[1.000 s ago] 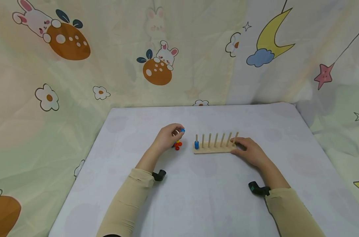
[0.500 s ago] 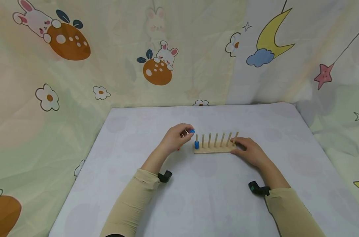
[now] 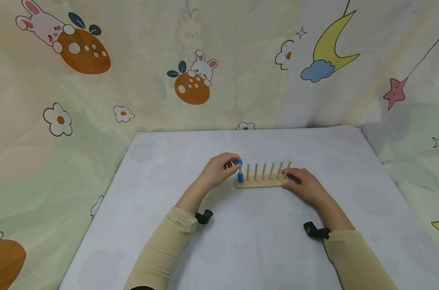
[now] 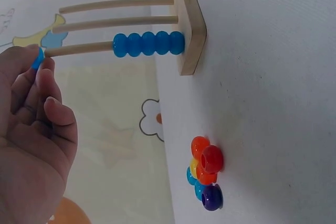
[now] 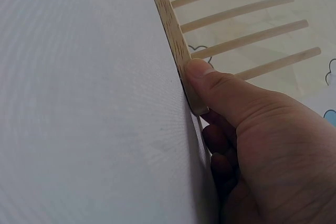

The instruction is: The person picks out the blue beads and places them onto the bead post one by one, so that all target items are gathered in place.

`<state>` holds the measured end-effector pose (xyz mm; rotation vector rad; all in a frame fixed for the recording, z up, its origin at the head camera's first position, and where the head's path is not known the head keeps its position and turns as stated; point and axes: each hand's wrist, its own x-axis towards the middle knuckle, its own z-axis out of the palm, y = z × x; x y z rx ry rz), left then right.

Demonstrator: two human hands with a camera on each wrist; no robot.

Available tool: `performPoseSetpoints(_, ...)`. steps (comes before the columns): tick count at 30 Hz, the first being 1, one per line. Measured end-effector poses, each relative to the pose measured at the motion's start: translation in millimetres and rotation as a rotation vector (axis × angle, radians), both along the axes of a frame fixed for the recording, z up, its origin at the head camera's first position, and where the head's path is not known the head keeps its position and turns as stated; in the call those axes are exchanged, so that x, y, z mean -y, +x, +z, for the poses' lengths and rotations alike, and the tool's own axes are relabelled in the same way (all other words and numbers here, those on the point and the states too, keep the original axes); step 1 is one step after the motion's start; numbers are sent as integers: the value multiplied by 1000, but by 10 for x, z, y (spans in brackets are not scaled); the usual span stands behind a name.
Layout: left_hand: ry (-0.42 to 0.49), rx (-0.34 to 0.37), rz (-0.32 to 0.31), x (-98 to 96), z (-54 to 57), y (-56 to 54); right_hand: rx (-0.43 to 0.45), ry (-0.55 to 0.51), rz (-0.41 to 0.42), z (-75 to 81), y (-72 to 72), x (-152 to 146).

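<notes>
My left hand (image 3: 218, 170) pinches a blue bead (image 4: 38, 59) between thumb and fingertips, right at the top of the leftmost peg (image 4: 79, 49). Several blue beads (image 4: 148, 43) are stacked on that same peg, down against the base. The wooden peg board (image 3: 260, 184) stands on the table with its row of upright pegs; the other pegs carry no beads. At its right end, my right hand (image 3: 307, 186) grips the base, thumb (image 5: 200, 70) on the near edge and fingers partly hidden behind it.
A small cluster of loose beads lies on the table (image 3: 270, 241) left of the board: a red bead (image 4: 212, 159), a purple bead (image 4: 211, 198), plus orange, yellow and blue ones. In the head view my left hand hides them. A printed cloth (image 3: 143, 80) hangs behind the table.
My left hand has moved right with the blue bead, from above the loose beads to the top of the leftmost peg. The right hand and the board have stayed put.
</notes>
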<state>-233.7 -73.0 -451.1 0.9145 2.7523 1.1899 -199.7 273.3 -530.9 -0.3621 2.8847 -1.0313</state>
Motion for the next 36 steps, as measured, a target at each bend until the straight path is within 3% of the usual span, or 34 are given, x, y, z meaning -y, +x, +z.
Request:
performPoseSetpoints(6,-24,2,-13,1,-19,5,3,8,-1,1,1,3)
performPoseSetpoints(19,-47,7,-21,-10,-171,-28,10,14,-1,8,5,7)
performPoseSetpoints(28,-62,107,-19,-5,-281,-40,17,12,-3,22,1,16)
performPoseSetpoints(36,-50,133,-17,-13,-374,-54,15,7,-6,0,-2,4)
